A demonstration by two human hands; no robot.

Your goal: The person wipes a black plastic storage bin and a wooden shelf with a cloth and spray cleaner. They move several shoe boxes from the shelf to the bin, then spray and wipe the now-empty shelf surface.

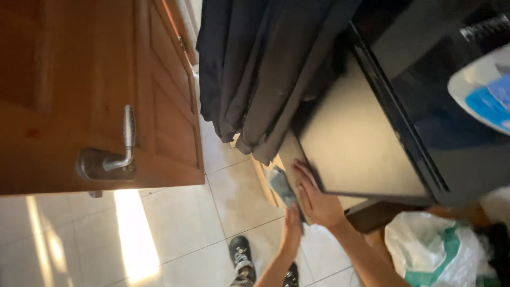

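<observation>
From the head camera I look down along my two forearms, which come up from the bottom edge of the view. My right hand lies flat against the lower corner of a dark cabinet panel, its fingers laid out straight and close together, pointing up along the panel's edge. My left hand is just beside it, lower and to the left, and its fingers are closed around the bottom end of a grey cloth. The cloth runs up from that grip in a narrow, crumpled strip and touches the panel's corner, right next to my right fingertips.

Above the cloth, dark garments hang down in folds, their hems ending just over my hands. To the left stands an open wooden door with a metal lever handle. Below it the pale tiled floor catches a bright streak of sunlight. A dark shoe shows on the tiles near my left forearm. At the lower right sits a white and green plastic bag, and at the upper right edge I see part of a white and blue object, too cut off to make out.
</observation>
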